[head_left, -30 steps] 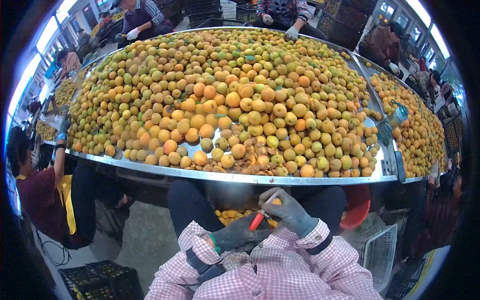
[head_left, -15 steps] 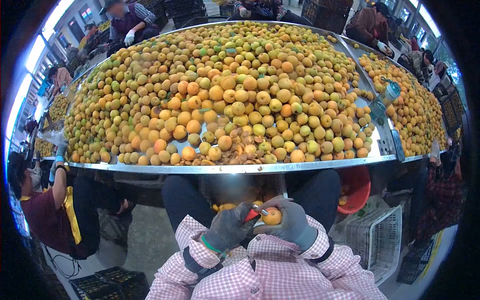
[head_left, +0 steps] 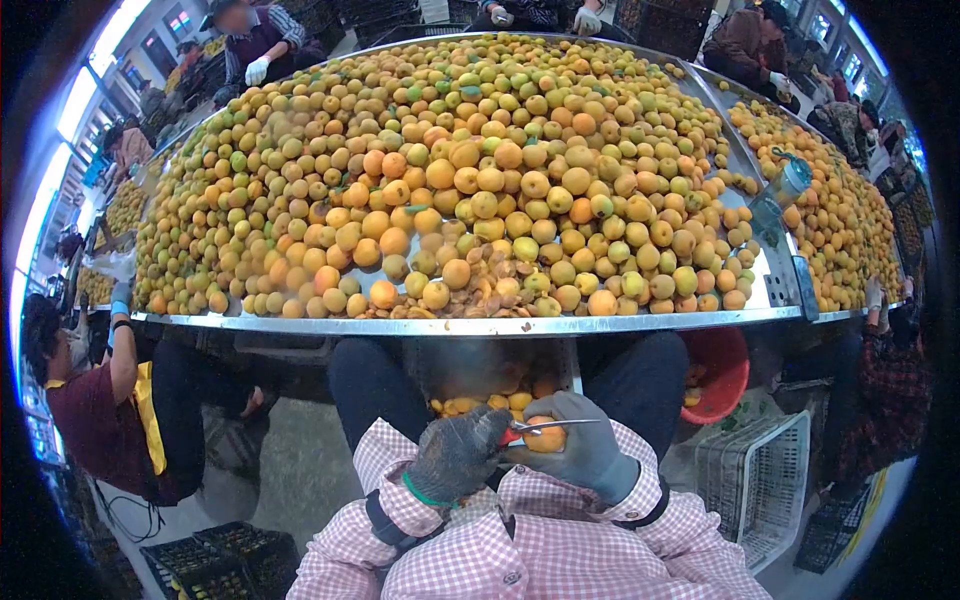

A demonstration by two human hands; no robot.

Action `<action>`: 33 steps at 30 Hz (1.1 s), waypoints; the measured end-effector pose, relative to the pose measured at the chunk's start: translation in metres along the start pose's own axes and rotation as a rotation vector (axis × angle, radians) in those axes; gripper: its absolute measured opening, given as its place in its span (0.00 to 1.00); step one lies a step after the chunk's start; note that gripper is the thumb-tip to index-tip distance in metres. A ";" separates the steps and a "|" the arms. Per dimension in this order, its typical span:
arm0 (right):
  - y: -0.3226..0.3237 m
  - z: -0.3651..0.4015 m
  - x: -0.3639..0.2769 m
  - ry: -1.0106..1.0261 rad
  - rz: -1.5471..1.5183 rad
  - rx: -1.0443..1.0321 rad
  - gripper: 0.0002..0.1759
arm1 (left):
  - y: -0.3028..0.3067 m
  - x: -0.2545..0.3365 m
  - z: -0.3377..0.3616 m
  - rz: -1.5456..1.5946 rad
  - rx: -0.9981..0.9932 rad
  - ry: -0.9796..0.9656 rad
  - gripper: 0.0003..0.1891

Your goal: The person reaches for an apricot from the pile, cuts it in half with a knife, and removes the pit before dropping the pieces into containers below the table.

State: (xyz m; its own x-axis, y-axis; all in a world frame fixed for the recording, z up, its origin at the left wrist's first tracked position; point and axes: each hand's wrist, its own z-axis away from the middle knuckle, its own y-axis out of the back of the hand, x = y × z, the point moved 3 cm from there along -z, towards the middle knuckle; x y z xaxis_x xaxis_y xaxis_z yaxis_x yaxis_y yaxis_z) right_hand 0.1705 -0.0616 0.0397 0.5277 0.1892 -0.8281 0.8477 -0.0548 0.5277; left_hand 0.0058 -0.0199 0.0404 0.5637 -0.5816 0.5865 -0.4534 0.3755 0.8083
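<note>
My left hand (head_left: 455, 455), in a grey glove, is shut on a small knife (head_left: 545, 426) with a red handle. Its thin blade points right and lies across the top of an orange apricot (head_left: 545, 439). My right hand (head_left: 588, 450), also in a grey glove, cups that apricot just above my lap. Both hands are below the metal table's rim (head_left: 480, 326). A container of cut apricot pieces (head_left: 480, 400) sits between my knees, right behind my hands.
A big heap of apricots (head_left: 480, 180) covers the table, with a plastic bottle (head_left: 785, 190) at its right. A red bucket (head_left: 725, 375) and a white basket (head_left: 760, 480) stand at my right, black crates (head_left: 200, 560) at lower left. A seated person (head_left: 90, 410) works at left; others work at the far side.
The knife has swung from pointing up at the apricot to lying flat across it. My right hand has turned the fruit slightly. The hands stay in my lap.
</note>
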 end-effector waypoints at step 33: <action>0.009 -0.016 0.013 -0.151 -0.495 -0.162 0.25 | -0.002 -0.005 -0.021 0.937 -0.123 0.096 0.35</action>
State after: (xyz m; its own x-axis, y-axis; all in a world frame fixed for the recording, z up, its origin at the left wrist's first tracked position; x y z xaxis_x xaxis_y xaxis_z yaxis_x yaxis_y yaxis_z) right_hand 0.1841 -0.0445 0.0372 0.0797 0.0106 -0.9968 0.9839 0.1596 0.0803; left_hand 0.0184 -0.0031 0.0367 0.0641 0.0548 0.9964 -0.6772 0.7358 0.0031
